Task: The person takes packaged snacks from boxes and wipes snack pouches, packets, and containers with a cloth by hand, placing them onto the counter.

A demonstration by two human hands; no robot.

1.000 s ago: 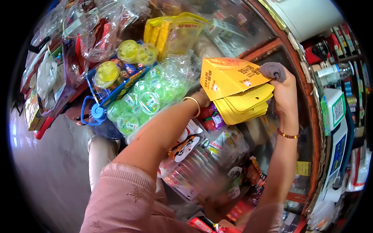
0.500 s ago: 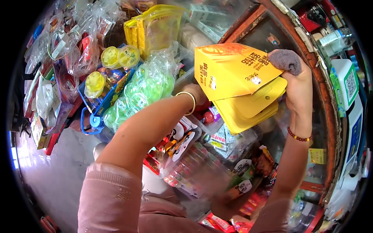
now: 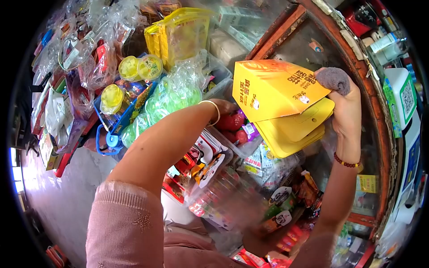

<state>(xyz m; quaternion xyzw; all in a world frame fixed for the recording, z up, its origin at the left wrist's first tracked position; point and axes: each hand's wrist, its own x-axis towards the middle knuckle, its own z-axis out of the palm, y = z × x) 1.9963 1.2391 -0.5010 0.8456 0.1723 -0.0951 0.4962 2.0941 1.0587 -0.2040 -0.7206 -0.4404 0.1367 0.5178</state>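
A yellow-orange printed box (image 3: 279, 91) with a stack of yellow cards (image 3: 297, 127) below it is held up in my right hand (image 3: 346, 105). The fingers of that hand are wrapped round the right end of the box, and a grey cloth (image 3: 334, 81) is bunched at its fingertips. My left hand (image 3: 225, 108), with a gold bangle at the wrist, is at the left of the box, above a clear bin of red and purple packets (image 3: 237, 127). Its fingers are mostly hidden, so its grip cannot be made out.
Green round cups (image 3: 172, 96) in plastic wrap lie left of my left arm, near a blue box (image 3: 127, 111) with yellow-lidded cups. Yellow packs (image 3: 178, 35) stand behind. A wood-framed glass case (image 3: 380, 134) curves along the right, and snack jars (image 3: 223, 196) stand below.
Over the last second the box and my right hand have shifted right in view. In the last half second my left hand has drawn slightly away from the box, showing more red packets.
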